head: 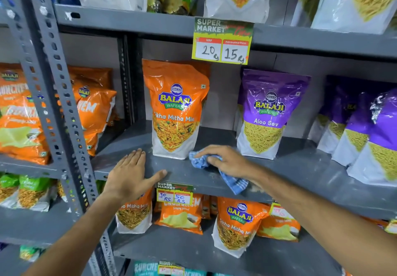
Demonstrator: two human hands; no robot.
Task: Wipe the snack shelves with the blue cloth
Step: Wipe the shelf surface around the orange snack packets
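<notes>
Blue cloth (217, 169) lies on the grey middle shelf (300, 168) near its front edge, bunched, long axis running from the orange Tikha Mitha Mix pouch (175, 112) diagonally toward the front edge, its tail overhanging. Right hand (227, 160) presses on it, fingers curled, gripping the cloth. Left hand (131, 174) flat on the shelf's front left corner, fingers spread wide, holding nothing. Purple Aloo Sev pouch (268, 116) stands upright to the right.

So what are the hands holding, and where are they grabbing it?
The right hand grips the blue cloth around its bunched middle, pressing it on the shelf. The left hand lies flat, holding nothing.
</notes>
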